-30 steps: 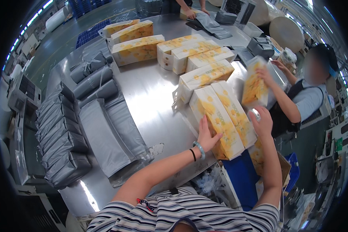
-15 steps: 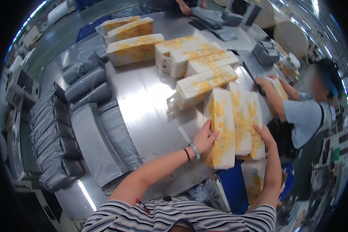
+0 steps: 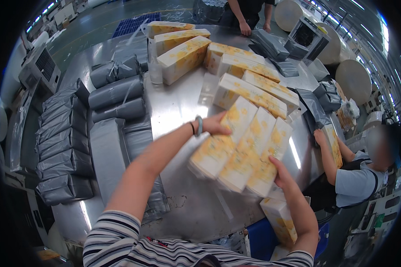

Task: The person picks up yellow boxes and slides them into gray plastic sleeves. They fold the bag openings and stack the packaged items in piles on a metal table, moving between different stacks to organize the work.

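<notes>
Three long white packs with yellow flowers, which look like tissue packs (image 3: 247,149), are side by side between my hands, slanting above the metal table. My left hand (image 3: 217,124) grips their left side near the far end, thumb over the top. Against the right side, nearer me, my right hand (image 3: 283,174) presses with its fingers partly hidden. Just beyond stand more floral packs (image 3: 254,95) in a slanted row, and a further group (image 3: 182,58) sits farther left. Another floral pack (image 3: 278,218) lies in a blue bin (image 3: 260,236) below my right forearm.
Grey plastic-wrapped bundles (image 3: 62,151) line the metal table's (image 3: 173,104) left side, with grey rolls (image 3: 116,91) beside them. At right a co-worker (image 3: 354,173) handles a floral pack. Another person's hands (image 3: 245,29) are at the far edge, near grey bags (image 3: 272,44).
The three packs have moved left and tilted, away from the table's near right edge. My hands moved with them. The view has shifted, and the co-worker at right appears lower.
</notes>
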Demonstrator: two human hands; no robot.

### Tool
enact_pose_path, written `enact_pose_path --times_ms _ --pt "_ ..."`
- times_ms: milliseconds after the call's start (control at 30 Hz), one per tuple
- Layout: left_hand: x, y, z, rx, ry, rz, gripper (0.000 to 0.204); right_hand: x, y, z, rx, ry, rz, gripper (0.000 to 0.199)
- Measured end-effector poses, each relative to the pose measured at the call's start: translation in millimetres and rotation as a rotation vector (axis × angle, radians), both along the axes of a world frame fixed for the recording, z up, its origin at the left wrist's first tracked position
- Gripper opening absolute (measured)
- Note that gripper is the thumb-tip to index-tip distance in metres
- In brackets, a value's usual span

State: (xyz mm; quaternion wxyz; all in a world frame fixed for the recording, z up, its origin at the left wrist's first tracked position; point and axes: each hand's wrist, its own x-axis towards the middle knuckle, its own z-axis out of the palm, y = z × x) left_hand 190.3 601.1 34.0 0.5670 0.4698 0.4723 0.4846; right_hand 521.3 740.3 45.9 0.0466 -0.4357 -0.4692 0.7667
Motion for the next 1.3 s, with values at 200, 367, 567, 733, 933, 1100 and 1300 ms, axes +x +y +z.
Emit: enact_pose_path --times_ms 200,367,567,733,933,1100,1300 --pt "-60.0 -60.9 -14.1 -0.138 -0.445 0.231 0.059 -85.3 -18.9 -10.1 -0.108 0.092 0.115 0.065" --pt "-96.7 -94.7 -41.8 0.002 -0.218 0.702 0.049 -156.9 -30.2 -16.1 0.036 0.207 0.244 0.068" --pt "-188.9 -79.7 31.3 -0.301 1.071 0.822 0.069 -280.8 -11.4 -6.7 1.032 0.133 0.229 0.081" --pt "-110.3 -161.5 27.1 0.007 1.585 0.334 0.089 -245.1 -104.5 14.8 1.89 -0.04 0.56 0.086" --pt "-96.4 -96.7 8.1 0.022 1.497 0.838 0.067 -313.7 -34.2 5.2 1.963 -0.198 0.587 0.07" --pt "-50.3 -113.7 31.4 0.224 1.478 0.677 0.072 -310.4 -73.7 25.6 1.904 -0.009 0.327 0.06" --pt "80.9 -382.3 79.5 0.233 1.269 1.072 0.073 -125.9 -217.1 57.4 1.301 0.261 1.0 0.027"
